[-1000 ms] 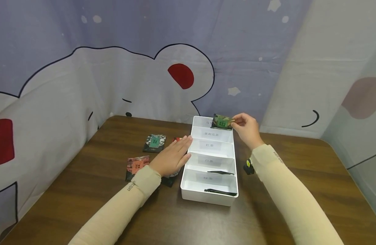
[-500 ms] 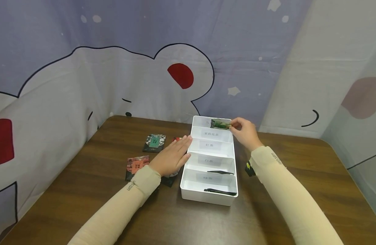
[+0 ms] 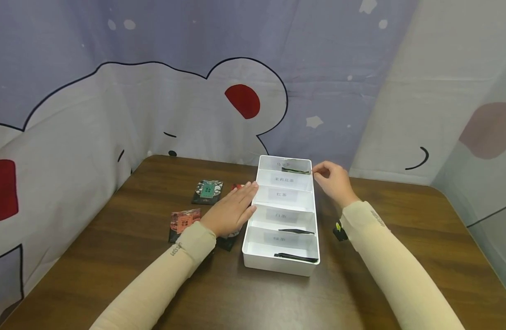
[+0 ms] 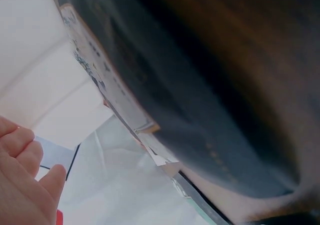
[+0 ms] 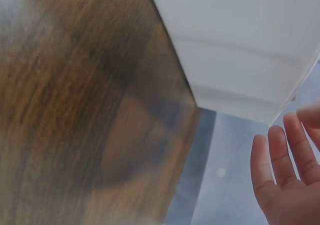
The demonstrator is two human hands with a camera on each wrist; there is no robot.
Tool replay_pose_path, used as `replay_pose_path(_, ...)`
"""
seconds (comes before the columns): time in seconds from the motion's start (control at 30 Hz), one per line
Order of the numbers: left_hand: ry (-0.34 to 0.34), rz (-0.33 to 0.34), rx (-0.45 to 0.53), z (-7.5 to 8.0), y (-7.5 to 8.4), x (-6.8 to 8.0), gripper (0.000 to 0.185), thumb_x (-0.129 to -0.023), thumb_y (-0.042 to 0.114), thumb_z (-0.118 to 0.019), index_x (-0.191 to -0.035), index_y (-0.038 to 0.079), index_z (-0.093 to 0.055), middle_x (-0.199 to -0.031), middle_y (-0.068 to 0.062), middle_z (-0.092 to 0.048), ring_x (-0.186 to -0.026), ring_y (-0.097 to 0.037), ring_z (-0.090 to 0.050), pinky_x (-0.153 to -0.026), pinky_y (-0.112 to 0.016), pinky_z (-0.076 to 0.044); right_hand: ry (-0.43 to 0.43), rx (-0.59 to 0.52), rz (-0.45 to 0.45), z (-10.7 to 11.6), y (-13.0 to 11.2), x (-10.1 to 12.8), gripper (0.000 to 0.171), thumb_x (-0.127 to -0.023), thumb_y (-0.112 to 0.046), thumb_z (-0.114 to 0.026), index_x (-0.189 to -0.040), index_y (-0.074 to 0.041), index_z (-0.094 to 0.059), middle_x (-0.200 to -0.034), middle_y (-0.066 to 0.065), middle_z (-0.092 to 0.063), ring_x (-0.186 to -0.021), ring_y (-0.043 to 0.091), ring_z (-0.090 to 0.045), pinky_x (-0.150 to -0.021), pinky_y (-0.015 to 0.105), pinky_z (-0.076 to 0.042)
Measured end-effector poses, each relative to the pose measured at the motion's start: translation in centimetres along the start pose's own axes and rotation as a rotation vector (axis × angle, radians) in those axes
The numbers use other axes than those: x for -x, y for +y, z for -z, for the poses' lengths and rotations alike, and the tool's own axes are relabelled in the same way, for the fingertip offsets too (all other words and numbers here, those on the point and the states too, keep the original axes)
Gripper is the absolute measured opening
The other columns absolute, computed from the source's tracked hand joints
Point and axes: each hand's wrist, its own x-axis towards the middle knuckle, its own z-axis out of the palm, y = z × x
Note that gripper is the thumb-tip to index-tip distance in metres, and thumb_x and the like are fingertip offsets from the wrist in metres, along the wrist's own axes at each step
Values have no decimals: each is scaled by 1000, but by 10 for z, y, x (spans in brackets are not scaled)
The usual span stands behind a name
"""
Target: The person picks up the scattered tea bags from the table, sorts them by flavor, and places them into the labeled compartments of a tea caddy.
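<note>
Green tea packet [image 3: 295, 170] stands on edge in the far compartment of the white tray [image 3: 315, 229]. Right hand [image 3: 334, 182], fingers loose and empty, hovers beside that rim. Left hand [image 3: 230, 211] lies flat against the tray's side, likely steadying it; loose packets [image 3: 208, 191] beside it on the surface [image 3: 112, 256].

The long plastic divided tray [image 3: 253, 220] is white. The wooden table [image 3: 112, 256] is dark brown, and the foil packets [image 3: 207, 191] are black with teal or red [image 3: 184, 222] labels.
</note>
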Motion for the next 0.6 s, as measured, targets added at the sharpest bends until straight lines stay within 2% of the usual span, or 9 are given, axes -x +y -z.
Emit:
replay_pose_path(0.17, -16, 4, -5, -1, 0, -1, 65, -110, 41, -31, -162, 5, -16, -169, -7, -17, -155, -22, -14, -125, -42, -15, -9, -1, 9, 3, -5, 13, 16, -95, -2, -58, -104, 4, -70, -101, 19, -70, -94, 33, -64, -87, 43, -50)
replay_pose_path(0.37, -7, 2, -5, -1, -2, 0, 64, -110, 41, -31, -162, 5, -18, -168, -7, -18, -155, -22, -15, -125, -42, -15, -43, 35, 64, 8, -16, 31, 17, -93, -2, -61, -107, 3, -69, -103, 19, -70, -92, 33, -68, -86, 45, -55)
replay_pose_path(0.5, -7, 2, -5, -1, -2, 1, 64, -110, 41, -31, -161, 4, -18, -168, -8, -19, -155, -22, -15, -125, -45, -17, -59, 76, 125, 11, -23, 49, 20, -94, -3, -62, -112, 3, -69, -109, 19, -69, -98, 36, -68, -88, 51, -55)
replay_pose_path(0.6, -12, 8, -1, -1, -2, 1, 64, -110, 41, -31, -162, 5, -18, -168, -7, -18, -155, -22, -15, -125, -45, -17, -64, 120, 175, 13, -27, 62, 24, -95, -5, -62, -118, 2, -68, -117, 20, -68, -109, 38, -65, -93, 54, -52)
